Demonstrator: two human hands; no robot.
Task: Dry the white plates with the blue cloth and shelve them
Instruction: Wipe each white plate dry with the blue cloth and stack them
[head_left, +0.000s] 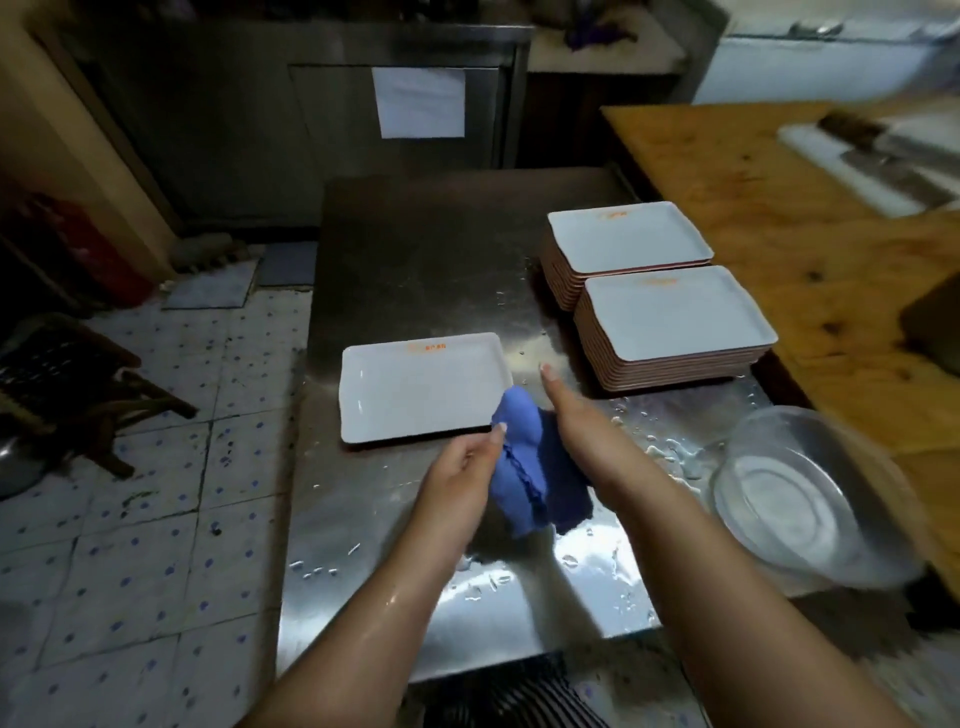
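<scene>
One plate (415, 387) flat near counter (415, 228) left edge, two stacks (660, 291) at right edge. Left hand (462, 467) grips soft blue cloth (535, 478); right hand (576, 415) fingers straight. Plate looks rigid, wet, slippery, breakable: take by raised rim.

No writing here can be read. The single white plate (421, 387) near the steel table's (415, 249) left edge and the top plates of the two stacks (654, 291) by its right edge each carry a small orange mark, too blurred to make out. The paper sheet (418, 102) on the metal cabinet (249, 114) looks blank.
</scene>
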